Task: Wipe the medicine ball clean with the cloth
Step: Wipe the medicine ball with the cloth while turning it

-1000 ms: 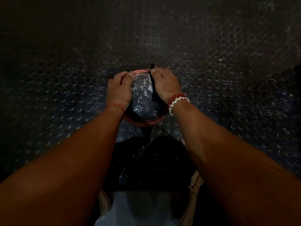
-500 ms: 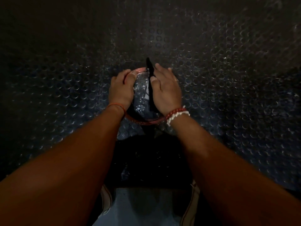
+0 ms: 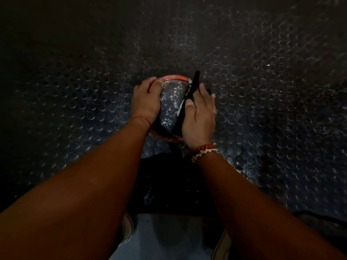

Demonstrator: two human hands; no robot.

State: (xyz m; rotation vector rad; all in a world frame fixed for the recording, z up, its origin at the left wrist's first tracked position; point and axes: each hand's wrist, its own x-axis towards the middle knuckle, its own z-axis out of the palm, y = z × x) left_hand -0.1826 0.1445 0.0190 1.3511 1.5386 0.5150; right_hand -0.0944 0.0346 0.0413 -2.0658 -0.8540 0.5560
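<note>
The medicine ball (image 3: 171,102) is dark and textured with a red rim, and it sits on the studded floor in the middle of the head view. My left hand (image 3: 145,99) grips its left side, fingers curled over the top edge. My right hand (image 3: 200,117) lies on the ball's right side and presses a dark cloth (image 3: 193,85) against it, thumb over the cloth. A strip of the cloth sticks up past my fingertips. Most of the cloth is hidden under my palm.
Dark rubber flooring with raised round studs (image 3: 262,81) spreads all around the ball. My shoes (image 3: 127,229) and a pale floor patch (image 3: 169,239) show at the bottom edge. The scene is dim.
My right hand has slid with the cloth from the ball's middle over to its right side, and the cloth's end now points further right. My left hand keeps its hold.
</note>
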